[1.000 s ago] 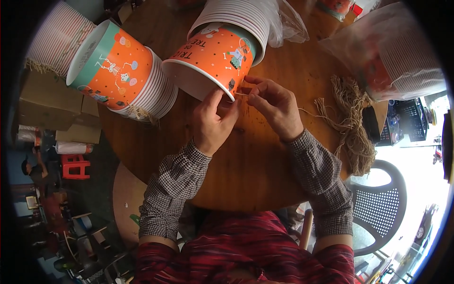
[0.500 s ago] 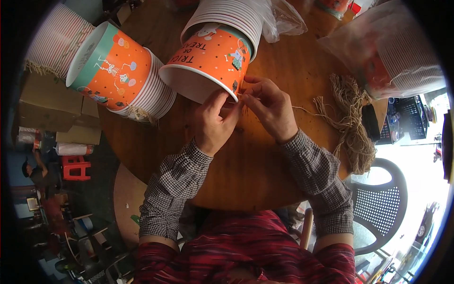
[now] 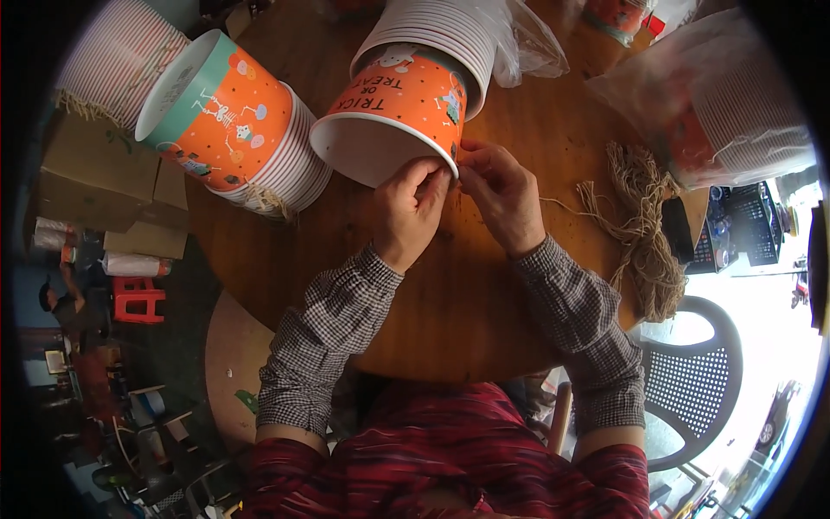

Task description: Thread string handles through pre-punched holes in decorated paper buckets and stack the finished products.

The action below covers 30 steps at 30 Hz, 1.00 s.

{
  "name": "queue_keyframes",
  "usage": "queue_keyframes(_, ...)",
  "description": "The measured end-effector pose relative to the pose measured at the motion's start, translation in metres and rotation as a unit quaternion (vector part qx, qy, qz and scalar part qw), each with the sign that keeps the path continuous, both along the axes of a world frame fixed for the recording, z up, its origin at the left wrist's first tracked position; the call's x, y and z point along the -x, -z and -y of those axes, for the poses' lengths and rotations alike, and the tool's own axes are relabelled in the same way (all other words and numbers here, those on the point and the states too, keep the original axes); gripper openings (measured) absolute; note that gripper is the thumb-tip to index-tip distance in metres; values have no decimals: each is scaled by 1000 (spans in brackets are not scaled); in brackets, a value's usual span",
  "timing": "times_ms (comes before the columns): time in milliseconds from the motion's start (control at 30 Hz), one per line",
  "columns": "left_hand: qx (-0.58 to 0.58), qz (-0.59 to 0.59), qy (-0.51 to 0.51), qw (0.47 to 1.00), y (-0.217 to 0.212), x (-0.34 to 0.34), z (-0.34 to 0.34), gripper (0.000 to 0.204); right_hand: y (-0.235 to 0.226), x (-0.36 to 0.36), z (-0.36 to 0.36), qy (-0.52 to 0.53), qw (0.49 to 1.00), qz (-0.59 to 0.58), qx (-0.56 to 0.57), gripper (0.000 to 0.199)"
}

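An orange paper bucket (image 3: 406, 97) with a white rim and party pictures lies tilted on the table, its mouth toward me. My left hand (image 3: 406, 214) is closed on the near right part of its rim, fingers partly inside the mouth. Just outside the wall, my right hand (image 3: 503, 201) pinches by the same spot of the rim. A thin strand of twine (image 3: 566, 206) runs from behind the right hand to a tan twine bundle (image 3: 640, 233) on the table at right. What lies between the right fingertips is mostly hidden.
Behind the bucket is a stack of nested white buckets (image 3: 432, 22). Further stacks stand at left, one with an orange and green bucket (image 3: 233, 112) on its end. A plastic-wrapped stack (image 3: 735, 112) sits at far right. A grey chair (image 3: 692, 381) stands right of the round table (image 3: 458, 320).
The bucket and the stacks appear slightly further right in the picture. Both hands stay at the rim; the right fingers have closed in nearer to the bucket's edge.
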State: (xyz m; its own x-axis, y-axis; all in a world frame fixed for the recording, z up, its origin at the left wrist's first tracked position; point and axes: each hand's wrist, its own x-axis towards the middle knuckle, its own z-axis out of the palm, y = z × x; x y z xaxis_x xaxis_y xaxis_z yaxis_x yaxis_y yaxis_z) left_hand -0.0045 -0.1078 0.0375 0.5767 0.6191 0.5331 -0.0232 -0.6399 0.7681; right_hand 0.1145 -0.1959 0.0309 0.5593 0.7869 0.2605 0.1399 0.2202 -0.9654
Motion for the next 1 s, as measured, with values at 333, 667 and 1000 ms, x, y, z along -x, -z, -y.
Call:
queue_keyframes(333,74,88,18,993,-9,-5,7,11,0,3,-2,6,1000,-13,4,14)
queue_keyframes(667,-8,55,-6,998,-2,-3,-1,13,0,10,-1,29,999,12,4,13)
queue_keyframes(1000,2,41,12,999,-6,-1,3,15,-12,13,2,107,982,155,-33,9)
